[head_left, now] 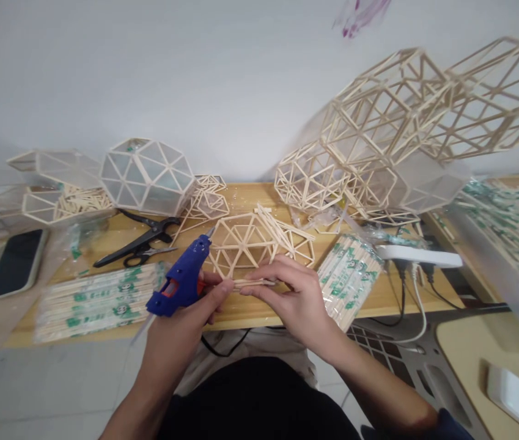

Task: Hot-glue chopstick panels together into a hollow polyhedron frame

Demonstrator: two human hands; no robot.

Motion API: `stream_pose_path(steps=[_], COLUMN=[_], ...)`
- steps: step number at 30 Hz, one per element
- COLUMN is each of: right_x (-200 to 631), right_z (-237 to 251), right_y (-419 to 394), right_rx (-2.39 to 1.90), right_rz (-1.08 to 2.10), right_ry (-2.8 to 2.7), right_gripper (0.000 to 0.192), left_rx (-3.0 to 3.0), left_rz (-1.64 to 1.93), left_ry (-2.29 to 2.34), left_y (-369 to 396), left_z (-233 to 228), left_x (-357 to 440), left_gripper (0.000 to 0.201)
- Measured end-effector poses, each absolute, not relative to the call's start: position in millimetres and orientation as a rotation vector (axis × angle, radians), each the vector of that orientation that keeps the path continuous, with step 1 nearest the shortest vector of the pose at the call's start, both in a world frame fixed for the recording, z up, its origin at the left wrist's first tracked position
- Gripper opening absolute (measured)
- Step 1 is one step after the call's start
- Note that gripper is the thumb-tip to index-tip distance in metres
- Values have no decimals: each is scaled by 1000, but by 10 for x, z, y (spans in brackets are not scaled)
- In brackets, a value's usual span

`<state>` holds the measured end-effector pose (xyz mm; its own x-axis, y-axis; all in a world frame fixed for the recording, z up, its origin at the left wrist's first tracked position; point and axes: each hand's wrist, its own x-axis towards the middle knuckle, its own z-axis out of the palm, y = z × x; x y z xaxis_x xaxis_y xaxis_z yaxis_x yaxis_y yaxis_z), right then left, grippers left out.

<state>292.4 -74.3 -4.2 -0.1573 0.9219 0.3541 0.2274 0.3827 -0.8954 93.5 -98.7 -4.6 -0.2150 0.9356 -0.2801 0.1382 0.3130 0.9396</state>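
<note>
Left hand (195, 299) clamped round blue plastic glue gun (179, 282), right hand (293, 293) fingers pinching pale bamboo sticks (254, 283) just above wooden bench (241, 308) edge: likely risked hot glue on fingertips, or sticks slipping askew

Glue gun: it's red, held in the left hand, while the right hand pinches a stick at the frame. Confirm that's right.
Not quite. The glue gun is blue, with only a small red trigger area. The head view shows it. The rest stands: the left hand holds it, and the right hand pinches a stick at the frame.
</note>
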Motion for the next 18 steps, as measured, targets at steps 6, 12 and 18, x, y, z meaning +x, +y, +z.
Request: stream_pose_path(steps=[6, 12, 18], right_x=[2977, 3008, 3074], right_z=[-33, -55, -31], right_y=[-807, -818, -778], right_rx=[-1087, -1054, -930], right_rz=[900, 845, 729], right_ry=[-1543, -1591, -1799], right_gripper=[17, 20, 26], left_rx=[945, 916, 947], left_rz=[1052, 1085, 1089], left_ry=[1605, 1581, 1600], left_y=[-946, -942, -954], left_z=[33, 36, 38], left_x=[962, 985, 995], left_gripper=[39, 41, 39])
